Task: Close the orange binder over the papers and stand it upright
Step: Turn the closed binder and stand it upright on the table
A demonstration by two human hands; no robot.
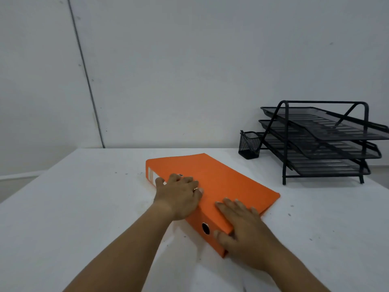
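The orange binder (pixel 219 182) lies flat and closed on the white table (pixel 84 207), its spine turned toward me and to the left. No papers show; the cover hides them. My left hand (pixel 179 197) grips the spine's far half, fingers over the top cover, thumb against the spine near the white label. My right hand (pixel 244 230) holds the binder's near corner, fingers spread on the cover, thumb on the spine beside the black finger hole.
A black mesh three-tier letter tray (pixel 324 140) stands at the back right. A small black mesh cup (pixel 249 145) sits just left of it. A white wall rises behind the table's far edge.
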